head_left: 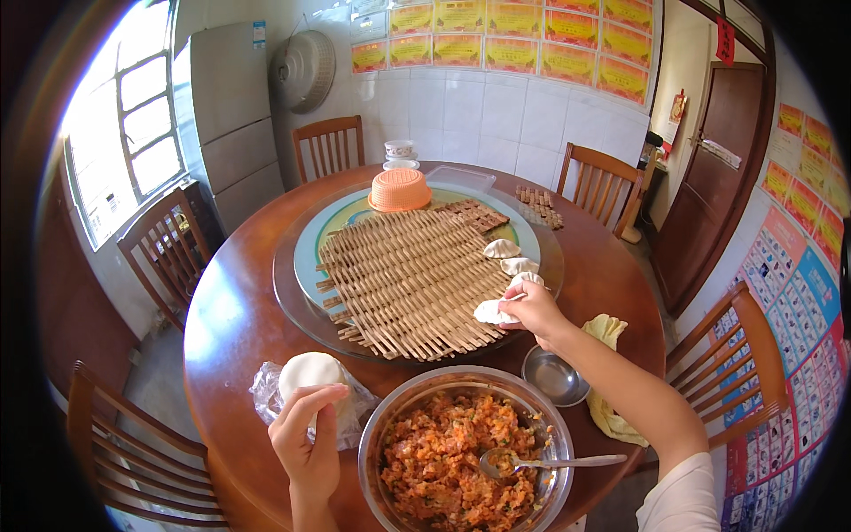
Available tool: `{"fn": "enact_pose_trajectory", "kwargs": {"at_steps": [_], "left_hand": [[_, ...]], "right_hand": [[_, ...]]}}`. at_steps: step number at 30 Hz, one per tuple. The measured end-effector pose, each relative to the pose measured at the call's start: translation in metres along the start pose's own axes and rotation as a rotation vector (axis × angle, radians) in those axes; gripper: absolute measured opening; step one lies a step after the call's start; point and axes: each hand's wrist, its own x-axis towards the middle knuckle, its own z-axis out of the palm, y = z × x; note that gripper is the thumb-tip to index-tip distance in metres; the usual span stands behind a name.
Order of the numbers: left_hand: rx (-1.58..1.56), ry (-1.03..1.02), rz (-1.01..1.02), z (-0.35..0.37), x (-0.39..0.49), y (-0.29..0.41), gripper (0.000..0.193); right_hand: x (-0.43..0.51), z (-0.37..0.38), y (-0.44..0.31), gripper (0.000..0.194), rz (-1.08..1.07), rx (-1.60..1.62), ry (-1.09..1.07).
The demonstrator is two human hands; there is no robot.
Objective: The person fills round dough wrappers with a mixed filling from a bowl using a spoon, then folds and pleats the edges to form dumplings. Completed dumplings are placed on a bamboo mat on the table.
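Observation:
My right hand [532, 309] has its fingers on a white folded dumpling [490, 312] at the right front edge of a woven wicker mat [412, 279]. Behind it, several more dumplings [502, 249] line the mat's right rim. My left hand [309, 432] is raised just in front of a stack of round dough wrappers [309, 372] on crumpled clear plastic; its thumb stands apart from the fingers and nothing shows in it. Between my arms sits a steel bowl [372, 425] of orange minced filling [459, 445]. A metal spoon [565, 461] rests in the filling, its handle across the right rim.
The mat lies on a round glass turntable [286, 286] on a wooden table [233, 319]. A small steel bowl [555, 376] and a yellow cloth [608, 399] lie under my right forearm. Farther back are an orange plastic basket [399, 189] and stacked bowls [399, 149]. Wooden chairs [143, 452] surround the table.

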Motion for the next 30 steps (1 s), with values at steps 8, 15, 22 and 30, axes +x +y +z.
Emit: {"fn": "enact_pose_trajectory", "kwargs": {"at_steps": [8, 15, 22, 30], "left_hand": [[0.054, 0.056, -0.053, -0.013, 0.008, -0.012, 0.014], [0.492, -0.245, -0.085, -0.036, 0.014, -0.037, 0.03], [0.554, -0.361, -0.183, -0.034, 0.009, -0.042, 0.038], [0.565, -0.338, -0.207, -0.032, 0.008, -0.043, 0.032]], "right_hand": [[-0.005, -0.021, -0.008, 0.022, -0.348, -0.647, -0.035], [-0.035, -0.06, -0.026, 0.017, -0.377, -0.451, 0.091], [-0.091, -0.101, -0.014, 0.013, -0.358, -0.313, 0.13], [-0.127, -0.123, -0.001, 0.014, -0.273, -0.286, 0.126]]}}
